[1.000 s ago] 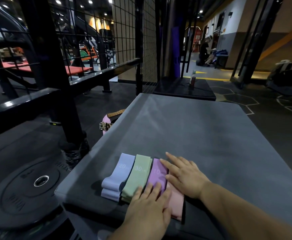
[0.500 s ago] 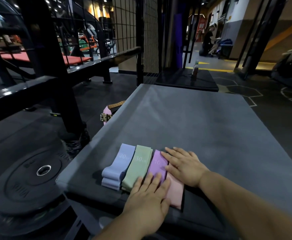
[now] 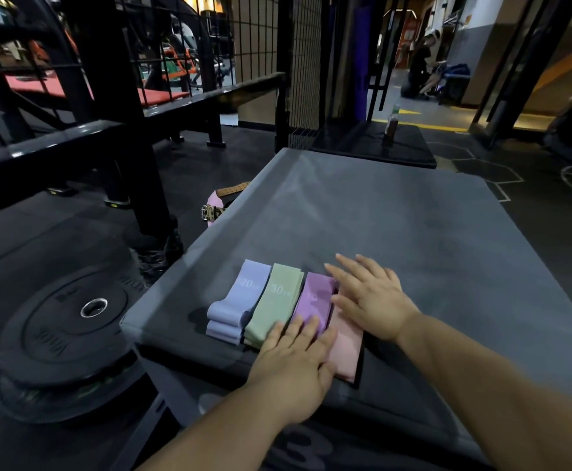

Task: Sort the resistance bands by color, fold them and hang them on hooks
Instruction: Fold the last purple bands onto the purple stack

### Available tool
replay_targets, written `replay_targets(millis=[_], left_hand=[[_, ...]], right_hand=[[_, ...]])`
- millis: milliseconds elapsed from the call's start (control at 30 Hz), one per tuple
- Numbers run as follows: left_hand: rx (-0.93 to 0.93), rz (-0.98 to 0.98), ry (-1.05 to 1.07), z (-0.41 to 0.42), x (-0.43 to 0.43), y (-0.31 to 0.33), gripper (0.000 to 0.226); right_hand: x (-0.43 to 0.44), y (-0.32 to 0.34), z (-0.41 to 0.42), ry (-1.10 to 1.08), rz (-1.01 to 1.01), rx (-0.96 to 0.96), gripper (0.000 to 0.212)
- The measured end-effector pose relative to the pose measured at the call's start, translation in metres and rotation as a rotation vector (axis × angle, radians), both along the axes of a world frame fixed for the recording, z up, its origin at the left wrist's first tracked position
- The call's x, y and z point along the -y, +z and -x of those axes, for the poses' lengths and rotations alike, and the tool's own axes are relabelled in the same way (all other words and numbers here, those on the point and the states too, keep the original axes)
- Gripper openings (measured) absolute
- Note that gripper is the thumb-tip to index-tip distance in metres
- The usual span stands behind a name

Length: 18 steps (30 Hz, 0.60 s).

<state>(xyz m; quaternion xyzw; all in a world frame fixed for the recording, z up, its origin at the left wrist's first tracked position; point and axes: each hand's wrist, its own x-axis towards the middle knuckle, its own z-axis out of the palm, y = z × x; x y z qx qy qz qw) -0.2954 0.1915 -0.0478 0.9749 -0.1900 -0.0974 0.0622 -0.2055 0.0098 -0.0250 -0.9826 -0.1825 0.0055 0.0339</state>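
Still pressing flat, nothing gripped: green band (image 3: 277, 300), purple band (image 3: 315, 297) under left hand (image 3: 294, 362); pink band (image 3: 345, 348) under right hand (image 3: 369, 297). No change; hanging pending.

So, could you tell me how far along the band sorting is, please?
Done: the lilac band, green band, purple band and pink band lie folded side by side on the pad. In hand: the left hand and right hand rest flat on them. Left: hanging; no band is on a hook, and no hook shows.
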Motion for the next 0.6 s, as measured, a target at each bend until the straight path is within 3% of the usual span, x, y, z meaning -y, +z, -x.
replay_targets(millis=[267,400,600], left_hand=[[0.003,-0.001,0.006,0.0,-0.001,-0.001,0.055],[0.015,0.013,-0.012,0.0,-0.003,-0.001,0.057],[0.013,0.032,-0.017,-0.002,-0.005,-0.001,0.055]], right_hand=[[-0.003,0.001,0.0,0.082,0.053,-0.067,0.087],[-0.003,-0.005,-0.007,0.092,0.083,-0.113,0.059],[-0.005,-0.005,-0.011,0.098,0.088,-0.158,0.054]])
